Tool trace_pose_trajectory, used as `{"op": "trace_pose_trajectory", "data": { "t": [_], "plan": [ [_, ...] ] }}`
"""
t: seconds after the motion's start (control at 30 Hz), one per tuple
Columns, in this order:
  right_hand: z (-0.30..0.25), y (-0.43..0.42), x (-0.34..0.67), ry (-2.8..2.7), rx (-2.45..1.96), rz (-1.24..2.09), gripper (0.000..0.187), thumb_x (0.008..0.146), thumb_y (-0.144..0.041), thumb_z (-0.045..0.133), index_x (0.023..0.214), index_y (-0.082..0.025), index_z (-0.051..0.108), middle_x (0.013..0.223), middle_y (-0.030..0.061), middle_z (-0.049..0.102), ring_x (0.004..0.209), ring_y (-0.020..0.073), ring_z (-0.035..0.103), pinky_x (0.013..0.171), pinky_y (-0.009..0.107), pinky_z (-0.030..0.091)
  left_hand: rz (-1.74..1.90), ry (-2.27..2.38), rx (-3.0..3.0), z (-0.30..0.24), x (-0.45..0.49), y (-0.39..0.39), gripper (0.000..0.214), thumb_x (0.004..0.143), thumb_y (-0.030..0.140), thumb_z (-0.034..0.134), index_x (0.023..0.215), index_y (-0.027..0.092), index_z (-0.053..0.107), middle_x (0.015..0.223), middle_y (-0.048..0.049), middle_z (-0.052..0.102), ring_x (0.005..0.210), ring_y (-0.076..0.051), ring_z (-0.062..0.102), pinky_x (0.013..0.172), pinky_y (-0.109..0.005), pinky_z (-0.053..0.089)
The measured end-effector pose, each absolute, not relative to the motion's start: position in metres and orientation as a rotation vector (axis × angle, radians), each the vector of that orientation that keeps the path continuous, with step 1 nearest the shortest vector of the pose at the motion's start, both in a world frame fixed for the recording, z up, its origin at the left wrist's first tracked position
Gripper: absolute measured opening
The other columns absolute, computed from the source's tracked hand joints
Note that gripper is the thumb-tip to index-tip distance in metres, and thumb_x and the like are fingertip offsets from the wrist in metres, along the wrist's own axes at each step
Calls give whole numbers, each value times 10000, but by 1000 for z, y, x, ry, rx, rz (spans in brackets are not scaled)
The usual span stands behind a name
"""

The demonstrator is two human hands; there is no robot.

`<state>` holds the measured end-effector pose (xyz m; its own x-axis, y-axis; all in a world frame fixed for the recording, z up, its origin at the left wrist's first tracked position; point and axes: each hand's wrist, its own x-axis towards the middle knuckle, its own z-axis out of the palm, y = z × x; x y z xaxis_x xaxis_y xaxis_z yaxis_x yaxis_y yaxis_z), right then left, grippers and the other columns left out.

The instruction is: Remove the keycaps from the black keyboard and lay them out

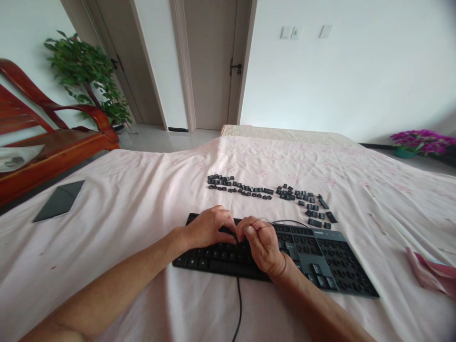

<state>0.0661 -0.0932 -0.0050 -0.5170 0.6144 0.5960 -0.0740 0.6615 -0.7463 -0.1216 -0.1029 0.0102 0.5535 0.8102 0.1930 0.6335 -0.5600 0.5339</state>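
1. The flat black plastic keyboard [335, 259] lies on the pale pink cloth [142, 199] straight before me. I judge it light and stiff, and likely to slide unless pressed down.
2. Its caps look small, smooth and brittle, best pinched by opposite edges.
3. Loose black keycaps [249, 190] lie apart at its twelve o'clock.
4. My left hand [208, 228] arches over the keys, fingers curled down. My right hand [261, 244] meets it from three o'clock, fingers bunched together. I cannot tell whether either pinches a cap.

1. Your left hand [208, 228] and right hand [261, 244] cover part of the keyboard [320, 259]; whether they grip anything is hidden.
2. Beyond your hands, the loose keycaps [249, 189] are too small to read.
3. Below your wrists, the cable [238, 304] runs off the bottom edge.
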Motion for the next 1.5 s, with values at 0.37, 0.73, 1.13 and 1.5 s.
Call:
{"op": "trace_pose_trajectory", "data": {
  "t": [0.37, 0.73, 1.13, 1.5],
  "plan": [
    [0, -96, 71, -1850, -514, 812, 267, 975, -231, 372, 866, -202, 614, 756, 29, 594, 686, 154, 559, 667, 289, 430, 707, 1503, 2021, 15, -108, -104, 143, 782, 323, 637, 818, 209, 715, 788, 8, 690, 736, -145, 605, 686, -237, 434],
    [-4, -81, 65, -1327, -862, 1045, 363, 989, -404, 380, 776, -176, 566, 714, 18, 598, 492, 92, 402, 476, 233, 339, 1059, 1624, 1795, 20, -130, -13, 227, 772, 303, 609, 916, 183, 736, 837, -31, 742, 777, -175, 675, 697, -237, 496],
    [-3, -80, 65, -1361, -885, 1092, 428, 984, -450, 368, 736, -170, 574, 668, 15, 587, 491, 88, 405, 474, 221, 331, 824, 1891, 1990, 1, -115, 84, 195, 763, 308, 627, 905, 255, 750, 878, -4, 748, 807, -160, 671, 701, -224, 470],
    [0, -79, 65, -1369, -883, 1112, 427, 973, -465, 382, 731, -169, 573, 657, 18, 597, 487, 93, 454, 465, 218, 366, 611, 1951, 2101, -4, -111, 80, 147, 710, 313, 659, 818, 287, 755, 825, 20, 746, 844, -171, 652, 788, -239, 431]
  ]
}}
